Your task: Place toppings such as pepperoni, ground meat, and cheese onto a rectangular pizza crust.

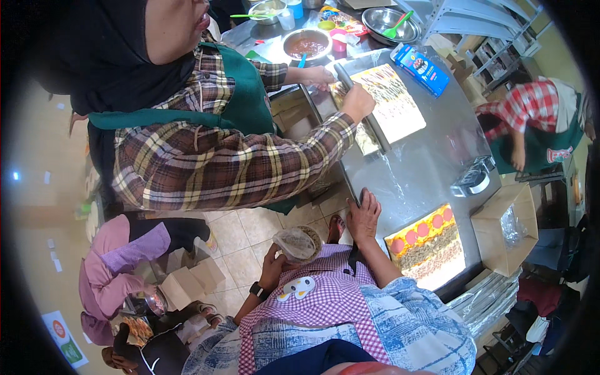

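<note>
My left hand (270, 272) grips a round tub (310, 234) of brown crumbly stuff, with a clear plastic bag (294, 245) over part of it, in front of my apron. My right hand (364, 220) lies on the near edge of the steel table (406, 181), fingers stretched out and holding nothing. To its right sits a flat rectangular sheet of dough (431, 247) topped in bands: round pink slices on orange sauce, brown crumbs, then pinkish shreds. At the far left of the table, a co-worker's hands (357, 103) hold a long dark grey bar (365, 115) over another topped sheet (394, 103).
Bowls stand at the back, one with red-brown sauce (306, 45), one steel with a green spatula (390, 28). A blue box (420, 70), a silver device (474, 178) and an open carton (506, 228) line the right. Other people work at right and lower left.
</note>
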